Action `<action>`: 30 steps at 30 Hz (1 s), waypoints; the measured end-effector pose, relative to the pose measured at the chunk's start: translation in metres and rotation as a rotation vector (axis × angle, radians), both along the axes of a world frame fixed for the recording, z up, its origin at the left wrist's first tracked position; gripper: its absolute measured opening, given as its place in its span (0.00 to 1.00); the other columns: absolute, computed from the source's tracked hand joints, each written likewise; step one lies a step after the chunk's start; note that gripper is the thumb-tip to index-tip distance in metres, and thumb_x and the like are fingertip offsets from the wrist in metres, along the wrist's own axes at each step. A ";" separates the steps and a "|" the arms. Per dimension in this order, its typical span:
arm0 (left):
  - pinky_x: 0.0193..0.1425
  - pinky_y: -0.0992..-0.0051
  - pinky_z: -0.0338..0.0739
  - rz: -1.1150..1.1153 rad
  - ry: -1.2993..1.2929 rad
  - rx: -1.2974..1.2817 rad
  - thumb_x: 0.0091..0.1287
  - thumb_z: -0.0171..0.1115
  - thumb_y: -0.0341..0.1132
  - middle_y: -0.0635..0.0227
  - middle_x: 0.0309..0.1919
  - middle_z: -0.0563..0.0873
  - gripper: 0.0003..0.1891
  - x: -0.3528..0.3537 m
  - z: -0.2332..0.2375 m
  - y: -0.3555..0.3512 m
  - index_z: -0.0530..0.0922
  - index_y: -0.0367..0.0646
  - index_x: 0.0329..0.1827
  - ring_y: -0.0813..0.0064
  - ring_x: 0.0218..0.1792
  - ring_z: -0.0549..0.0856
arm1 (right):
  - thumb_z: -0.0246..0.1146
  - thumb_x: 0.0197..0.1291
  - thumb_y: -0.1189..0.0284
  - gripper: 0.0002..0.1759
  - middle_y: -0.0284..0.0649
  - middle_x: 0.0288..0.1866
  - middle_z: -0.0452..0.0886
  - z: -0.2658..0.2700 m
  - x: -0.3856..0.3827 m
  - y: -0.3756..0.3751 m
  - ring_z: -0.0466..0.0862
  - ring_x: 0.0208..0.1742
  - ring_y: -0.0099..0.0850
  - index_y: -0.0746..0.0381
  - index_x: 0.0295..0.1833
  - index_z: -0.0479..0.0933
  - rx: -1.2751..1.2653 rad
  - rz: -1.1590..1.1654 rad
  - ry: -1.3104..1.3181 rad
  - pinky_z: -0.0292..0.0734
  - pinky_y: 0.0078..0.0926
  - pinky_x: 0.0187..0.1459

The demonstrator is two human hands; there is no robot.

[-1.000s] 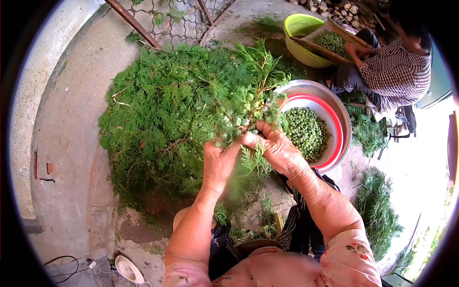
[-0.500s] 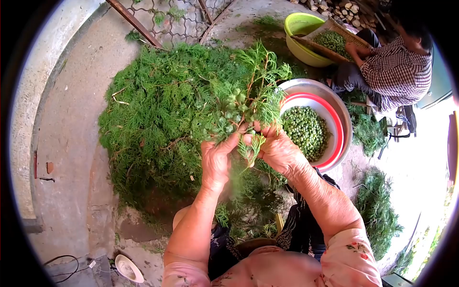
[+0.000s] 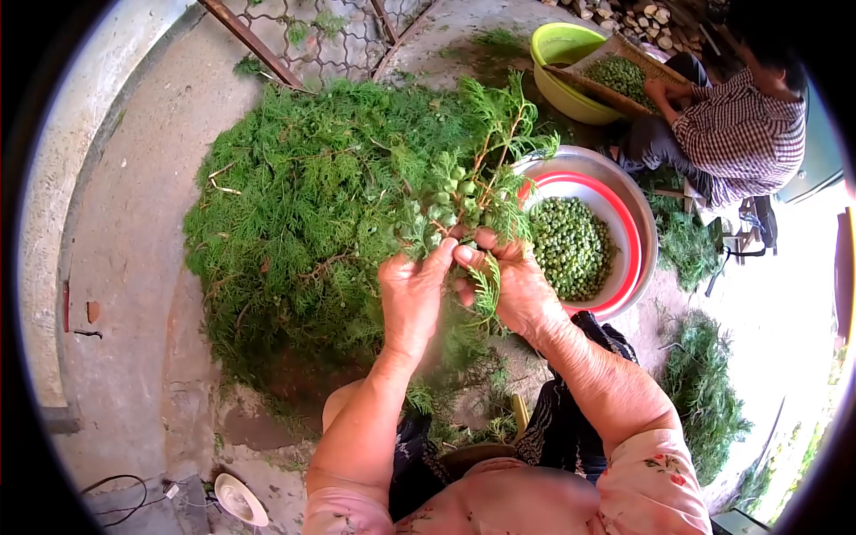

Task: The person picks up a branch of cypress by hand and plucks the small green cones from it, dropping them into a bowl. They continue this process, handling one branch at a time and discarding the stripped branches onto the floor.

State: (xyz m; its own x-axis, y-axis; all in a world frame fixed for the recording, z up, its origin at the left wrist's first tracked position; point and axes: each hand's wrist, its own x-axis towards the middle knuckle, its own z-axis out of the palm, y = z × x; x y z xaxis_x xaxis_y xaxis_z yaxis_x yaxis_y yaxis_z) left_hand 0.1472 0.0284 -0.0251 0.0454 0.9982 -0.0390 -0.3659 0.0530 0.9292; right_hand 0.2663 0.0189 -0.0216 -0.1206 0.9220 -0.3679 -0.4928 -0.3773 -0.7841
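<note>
above my lap, i am gripping one feathery green conifer sprig studded with round green cones (image 3: pixel 468 183), its long axis running away from me, tips pointing up and right. my left hand (image 3: pixel 412 299) is clasping its base; my right hand (image 3: pixel 515 283) is pinching it just beside. it is hanging over one heap of cut green foliage (image 3: pixel 294 205), beside one red-rimmed white bowl (image 3: pixel 617 218) of green cones, nested in one steel basin (image 3: pixel 580 156).

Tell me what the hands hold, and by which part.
Left hand and right hand together grip a leafy green sprig, pinched at its lower stem end.
</note>
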 end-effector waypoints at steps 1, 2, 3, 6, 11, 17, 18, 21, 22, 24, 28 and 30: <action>0.19 0.84 0.67 0.037 -0.010 0.005 0.61 0.61 0.30 0.72 0.26 0.84 0.06 0.002 0.000 0.000 0.82 0.38 0.37 0.86 0.20 0.76 | 0.60 0.59 0.75 0.12 0.35 0.33 0.78 0.001 -0.001 0.000 0.77 0.26 0.24 0.66 0.48 0.75 0.010 0.001 0.018 0.73 0.21 0.25; 0.19 0.85 0.67 0.023 -0.030 -0.039 0.61 0.61 0.30 0.71 0.25 0.84 0.07 0.001 0.000 0.000 0.82 0.37 0.37 0.86 0.19 0.75 | 0.60 0.59 0.75 0.12 0.35 0.33 0.78 0.002 -0.001 0.000 0.77 0.26 0.24 0.66 0.48 0.75 0.014 0.004 0.039 0.73 0.20 0.25; 0.19 0.85 0.67 0.008 -0.051 -0.082 0.61 0.61 0.30 0.71 0.25 0.83 0.07 -0.001 0.000 0.001 0.82 0.37 0.38 0.86 0.19 0.75 | 0.60 0.59 0.75 0.12 0.35 0.32 0.78 0.003 -0.001 0.001 0.76 0.26 0.23 0.65 0.49 0.75 -0.004 0.002 0.055 0.73 0.20 0.25; 0.18 0.85 0.66 -0.020 -0.086 -0.160 0.60 0.61 0.30 0.69 0.24 0.83 0.08 -0.007 0.001 0.005 0.82 0.34 0.38 0.86 0.17 0.74 | 0.58 0.61 0.74 0.13 0.35 0.34 0.77 0.006 0.001 0.003 0.75 0.28 0.23 0.65 0.50 0.74 -0.042 0.028 0.120 0.73 0.19 0.27; 0.19 0.87 0.59 -0.022 -0.213 -0.209 0.58 0.63 0.34 0.74 0.22 0.80 0.12 -0.007 0.004 0.004 0.81 0.36 0.41 0.89 0.17 0.69 | 0.55 0.62 0.76 0.14 0.35 0.34 0.75 0.007 0.003 0.003 0.73 0.28 0.24 0.65 0.53 0.73 -0.029 0.026 0.423 0.70 0.20 0.28; 0.23 0.84 0.63 -0.031 -0.101 -0.267 0.60 0.60 0.38 0.74 0.26 0.79 0.12 -0.010 -0.008 0.002 0.79 0.38 0.38 0.88 0.23 0.72 | 0.59 0.59 0.73 0.15 0.39 0.34 0.76 -0.002 0.016 0.004 0.74 0.26 0.25 0.66 0.51 0.74 0.047 0.160 0.408 0.66 0.18 0.24; 0.21 0.85 0.61 -0.003 -0.177 -0.306 0.59 0.61 0.36 0.75 0.24 0.79 0.08 -0.008 -0.011 0.002 0.79 0.39 0.34 0.89 0.20 0.70 | 0.59 0.59 0.73 0.14 0.39 0.34 0.77 -0.003 0.018 0.003 0.74 0.26 0.25 0.66 0.50 0.75 0.066 0.169 0.416 0.66 0.18 0.23; 0.19 0.87 0.57 -0.010 -0.364 -0.396 0.57 0.63 0.31 0.78 0.19 0.77 0.04 -0.005 -0.019 -0.001 0.79 0.42 0.27 0.89 0.16 0.68 | 0.61 0.57 0.75 0.11 0.40 0.32 0.79 -0.006 0.024 0.001 0.75 0.24 0.26 0.65 0.46 0.77 0.116 0.175 0.432 0.65 0.20 0.19; 0.20 0.86 0.58 -0.010 -0.351 -0.385 0.57 0.63 0.33 0.78 0.19 0.77 0.05 -0.005 -0.017 -0.003 0.79 0.42 0.28 0.88 0.17 0.68 | 0.61 0.57 0.74 0.11 0.40 0.32 0.77 -0.004 0.025 -0.001 0.74 0.23 0.26 0.66 0.45 0.77 0.119 0.168 0.418 0.64 0.20 0.19; 0.21 0.85 0.60 -0.008 -0.326 -0.366 0.57 0.64 0.35 0.78 0.19 0.76 0.06 -0.003 -0.010 -0.006 0.78 0.43 0.29 0.87 0.18 0.69 | 0.61 0.57 0.74 0.11 0.41 0.31 0.75 0.000 0.029 -0.003 0.72 0.20 0.28 0.68 0.45 0.75 0.124 0.155 0.392 0.64 0.19 0.18; 0.24 0.82 0.62 0.087 -0.287 -0.437 0.55 0.64 0.39 0.79 0.20 0.75 0.08 -0.013 -0.007 -0.002 0.77 0.46 0.29 0.87 0.19 0.67 | 0.59 0.59 0.75 0.05 0.39 0.31 0.79 -0.003 0.059 0.006 0.75 0.24 0.26 0.64 0.40 0.78 0.280 -0.046 0.409 0.69 0.20 0.21; 0.25 0.80 0.62 0.151 -0.165 -0.287 0.54 0.66 0.41 0.80 0.19 0.74 0.08 -0.029 -0.009 0.004 0.78 0.49 0.29 0.87 0.19 0.64 | 0.58 0.61 0.75 0.05 0.38 0.32 0.77 -0.012 0.101 0.018 0.76 0.27 0.26 0.65 0.40 0.76 0.135 -0.366 0.322 0.71 0.19 0.25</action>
State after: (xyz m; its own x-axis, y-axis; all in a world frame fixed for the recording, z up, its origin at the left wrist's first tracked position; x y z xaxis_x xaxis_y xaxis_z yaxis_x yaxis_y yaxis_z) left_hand 0.1185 0.0321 -0.0341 -0.0729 0.9437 -0.3227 -0.5333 0.2365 0.8122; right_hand 0.3672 0.0364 -0.0335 0.1317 0.9618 -0.2402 -0.7989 -0.0404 -0.6001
